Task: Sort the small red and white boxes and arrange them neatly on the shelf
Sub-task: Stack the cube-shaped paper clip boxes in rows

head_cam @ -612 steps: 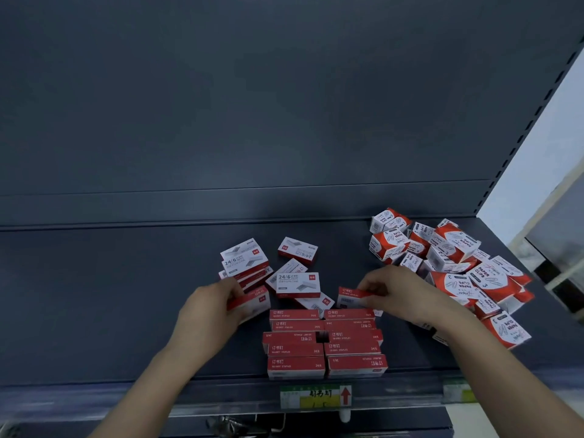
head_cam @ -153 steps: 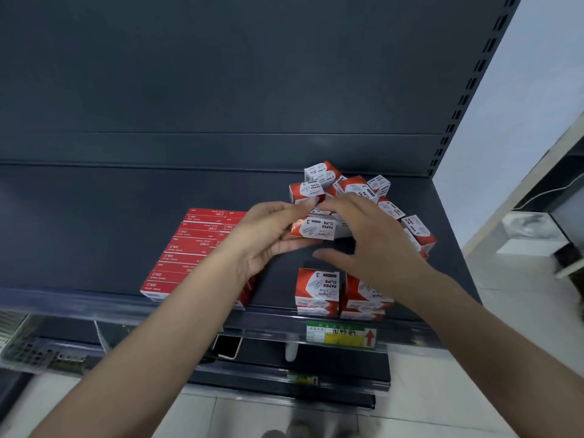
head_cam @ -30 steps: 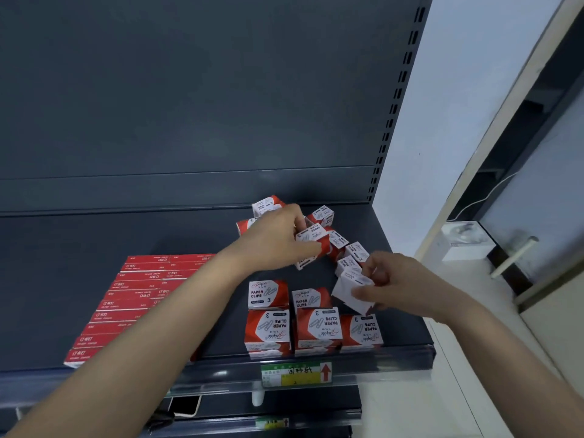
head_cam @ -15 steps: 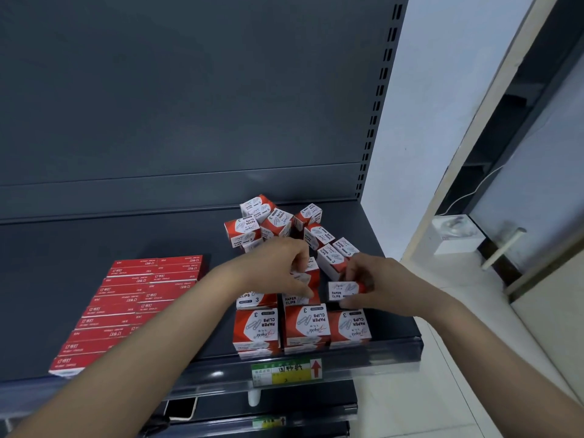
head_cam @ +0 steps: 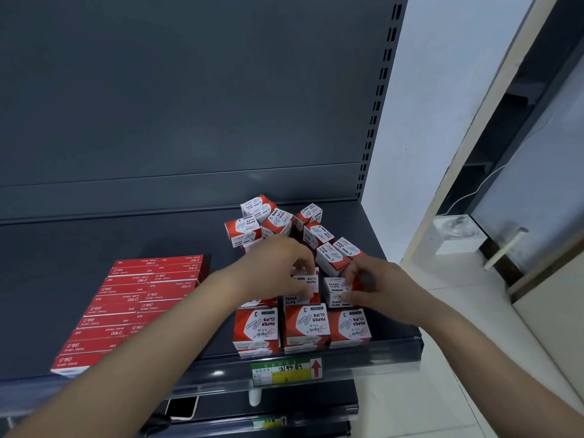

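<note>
Now left hand (head_cam: 278,270) pinches one paper-clip box (head_cam: 305,283), right hand (head_cam: 376,286) its neighbour (head_cam: 335,287), just behind the front row (head_cam: 305,324); loose pile (head_cam: 278,221) beyond.

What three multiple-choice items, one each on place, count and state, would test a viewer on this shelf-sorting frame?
1. Where do the flat red staple boxes lie?
A. Left of the paper clip boxes.
B. Right of them.
C. On top of them.

2. How many boxes make the front row at the shelf edge?
A. Two.
B. Three.
C. Five.

3. What is the right hand doing?
A. Hanging idle.
B. Pinching a paper clip box just behind the front row.
C. Resting flat on the shelf.

Key: 1 A, the red stack sits at the left of the shelf. 2 B, three boxes stand side by side at the edge. 3 B, its fingers and thumb curl round the box.
</note>
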Available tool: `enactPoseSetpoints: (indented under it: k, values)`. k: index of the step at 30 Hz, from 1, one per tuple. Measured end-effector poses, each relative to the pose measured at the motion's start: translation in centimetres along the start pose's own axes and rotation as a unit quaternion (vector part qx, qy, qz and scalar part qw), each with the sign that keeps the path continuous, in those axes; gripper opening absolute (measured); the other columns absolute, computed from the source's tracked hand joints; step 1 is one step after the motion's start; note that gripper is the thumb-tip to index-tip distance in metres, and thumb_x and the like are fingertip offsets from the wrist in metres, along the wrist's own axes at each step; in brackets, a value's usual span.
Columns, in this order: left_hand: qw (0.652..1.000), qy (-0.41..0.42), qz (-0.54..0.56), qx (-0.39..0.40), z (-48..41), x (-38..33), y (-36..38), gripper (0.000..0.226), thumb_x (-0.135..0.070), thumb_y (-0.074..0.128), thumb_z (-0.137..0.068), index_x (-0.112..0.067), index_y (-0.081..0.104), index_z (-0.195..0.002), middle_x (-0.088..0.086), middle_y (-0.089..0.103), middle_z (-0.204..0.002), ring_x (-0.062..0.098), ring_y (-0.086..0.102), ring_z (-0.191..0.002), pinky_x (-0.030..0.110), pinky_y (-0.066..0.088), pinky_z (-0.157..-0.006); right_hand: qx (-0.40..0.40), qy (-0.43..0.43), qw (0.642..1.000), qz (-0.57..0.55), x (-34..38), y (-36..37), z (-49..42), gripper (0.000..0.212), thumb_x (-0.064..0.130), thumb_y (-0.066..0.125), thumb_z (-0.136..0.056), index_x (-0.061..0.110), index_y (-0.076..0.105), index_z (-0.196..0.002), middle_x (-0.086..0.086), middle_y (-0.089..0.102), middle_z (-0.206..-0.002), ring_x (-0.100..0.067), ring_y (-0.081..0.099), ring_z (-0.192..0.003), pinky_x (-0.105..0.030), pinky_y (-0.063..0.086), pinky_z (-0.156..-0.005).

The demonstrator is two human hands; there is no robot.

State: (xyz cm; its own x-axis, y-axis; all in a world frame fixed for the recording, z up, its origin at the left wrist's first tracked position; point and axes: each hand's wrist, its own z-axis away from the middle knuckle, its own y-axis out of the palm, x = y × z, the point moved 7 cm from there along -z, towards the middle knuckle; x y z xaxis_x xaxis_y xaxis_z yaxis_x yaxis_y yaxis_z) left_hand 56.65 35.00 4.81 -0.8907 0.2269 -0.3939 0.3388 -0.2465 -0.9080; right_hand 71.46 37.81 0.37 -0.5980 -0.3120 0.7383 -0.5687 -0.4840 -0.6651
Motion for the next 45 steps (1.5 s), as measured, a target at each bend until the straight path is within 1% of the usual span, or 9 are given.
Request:
enactPoseSetpoints:
  k: [5,10,19,24,27,30,34,38,45]
  values:
    - [0.998,0.017,0.044,0.029,-0.3,0.4,0.2,0.005,-0.025,0.06,-0.088,-0.023,0.061,-0.093,-0.008,0.06,-0.121,-0.02,0.045,-0.064,0.002,0.033,-0.054,-0.029,-0.015,0.999,-0.037,-0.9,0.5,0.7,0.014,0.022,0.066,-0.084,0.029,0.054,-0.08,0.01,0.062,-0.108,-0.01,0.061,-0.102,-0.023,0.057,-0.074]
    - [0.997,0.017,0.05,0.058,-0.8,0.8,1.0,0.011,-0.017,0.062,-0.086,-0.022,0.052,-0.09,-0.016,0.052,-0.089,0.003,0.048,-0.08,0.009,0.035,-0.064,-0.056,-0.001,0.996,-0.073,-1.2,0.9,1.2,0.017,0.02,0.066,-0.083,0.031,0.054,-0.086,0.014,0.06,-0.11,-0.009,0.061,-0.103,-0.021,0.056,-0.074]
    - [0.997,-0.027,0.059,0.045,-2.1,1.8,1.3,0.036,-0.025,0.072,-0.079,-0.018,0.06,-0.112,-0.004,0.063,-0.11,0.005,0.055,-0.088,0.011,0.044,-0.07,-0.09,0.036,0.988,-0.122,-2.1,1.1,2.0,0.014,0.023,0.064,-0.085,0.024,0.056,-0.097,0.021,0.062,-0.098,-0.002,0.064,-0.091,-0.013,0.054,-0.067]
    - [0.994,-0.035,0.073,-0.078,-1.9,2.1,-2.0,0.04,-0.023,0.067,-0.083,-0.019,0.056,-0.121,-0.002,0.06,-0.106,0.007,0.053,-0.089,0.014,0.046,-0.074,-0.182,-0.006,0.979,-0.088,0.2,-1.0,2.5,0.012,0.024,0.064,-0.085,0.026,0.057,-0.095,0.026,0.058,-0.095,0.006,0.06,-0.089,-0.007,0.05,-0.064]
    - [0.961,-0.075,0.237,-0.124,-1.5,2.5,-3.2,0.039,-0.015,0.066,-0.084,-0.021,0.058,-0.121,0.0,0.057,-0.102,0.013,0.059,-0.087,0.023,0.051,-0.075,-0.209,-0.028,0.974,-0.079,2.5,-2.0,1.6,0.024,0.032,0.066,-0.081,0.03,0.052,-0.1,0.025,0.058,-0.093,0.006,0.059,-0.085,-0.008,0.051,-0.068]
    - [0.875,-0.122,0.456,-0.106,-0.9,2.2,-2.6,0.029,-0.002,0.061,-0.084,-0.009,0.063,-0.113,0.016,0.064,-0.108,0.02,0.065,-0.091,0.024,0.056,-0.072,-0.161,0.003,0.982,-0.093,4.3,-1.4,0.1,0.046,0.047,0.067,-0.076,0.034,0.041,-0.112,0.021,0.055,-0.099,0.003,0.058,-0.085,-0.008,0.045,-0.069]
    - [0.832,-0.146,0.529,-0.085,-0.3,1.8,-1.4,0.027,0.0,0.065,-0.08,-0.006,0.06,-0.106,0.021,0.064,-0.111,0.025,0.066,-0.094,0.03,0.057,-0.074,-0.148,0.007,0.986,-0.069,6.1,-0.2,-0.9,0.056,0.049,0.069,-0.074,0.033,0.034,-0.115,0.02,0.049,-0.096,0.0,0.057,-0.082,-0.007,0.046,-0.062]
    - [0.895,-0.147,0.419,-0.055,0.2,2.4,-1.2,0.037,-0.012,0.071,-0.079,-0.014,0.058,-0.113,0.007,0.064,-0.097,0.021,0.063,-0.096,0.038,0.053,-0.09,-0.131,-0.026,0.991,0.011,6.7,-0.5,-1.7,0.052,0.037,0.071,-0.076,0.025,0.048,-0.121,0.006,0.05,-0.11,-0.008,0.054,-0.093,-0.013,0.045,-0.07]
    - [0.982,-0.119,0.146,0.033,0.8,3.4,-0.7,0.036,-0.044,0.058,-0.086,-0.019,0.066,-0.11,-0.003,0.067,-0.106,0.011,0.061,-0.098,0.033,0.051,-0.091,0.099,-0.046,0.991,0.081,6.5,2.1,-3.1,0.044,0.035,0.07,-0.079,0.022,0.057,-0.119,0.005,0.063,-0.11,-0.01,0.06,-0.096,-0.025,0.053,-0.082]
